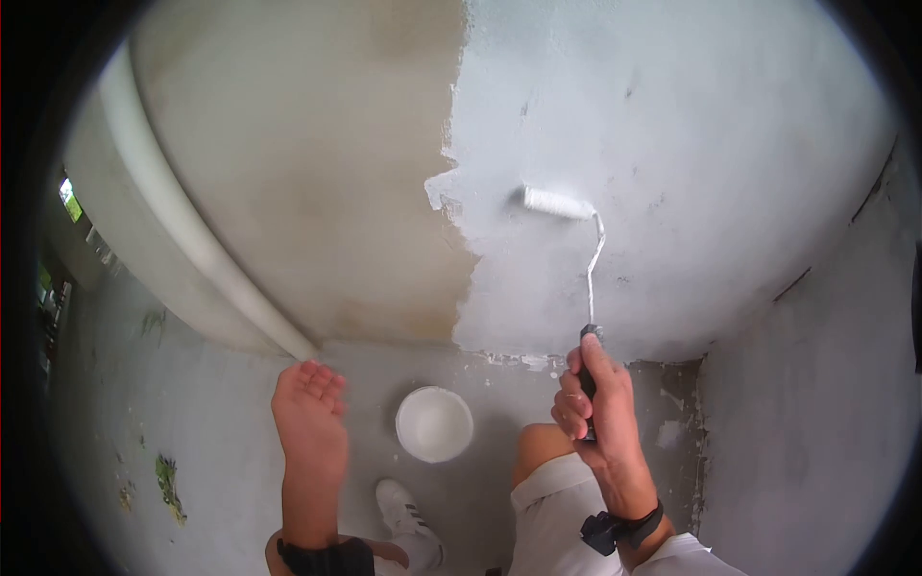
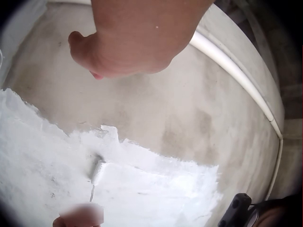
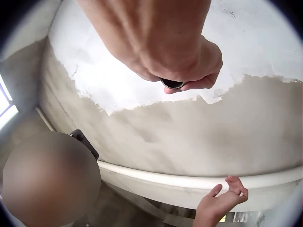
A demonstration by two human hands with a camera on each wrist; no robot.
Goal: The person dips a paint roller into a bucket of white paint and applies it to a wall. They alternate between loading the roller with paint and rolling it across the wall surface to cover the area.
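Observation:
My right hand point(image 1: 605, 403) grips a paint roller by its dark handle point(image 1: 587, 370), fingers wrapped round it and the thumb along the top. The white roller sleeve point(image 1: 557, 204) lies against the white-painted part of the wall point(image 1: 691, 115), right of the ragged paint edge. In the right wrist view only the dark handle end point(image 3: 173, 83) shows under the hand. My left hand point(image 1: 309, 413) is raised in front of me with loosely bent fingers and holds nothing. Between the hands, a white bucket point(image 1: 399, 428) with white contents stands on the floor.
Bare grey-brown wall point(image 1: 288, 144) fills the left side, bordered by a pale pipe point(image 1: 192, 221). A side wall point(image 1: 816, 394) rises at the right. A white shoe point(image 1: 399, 507) stands close below the bucket. A small green plant point(image 1: 170, 485) is at lower left.

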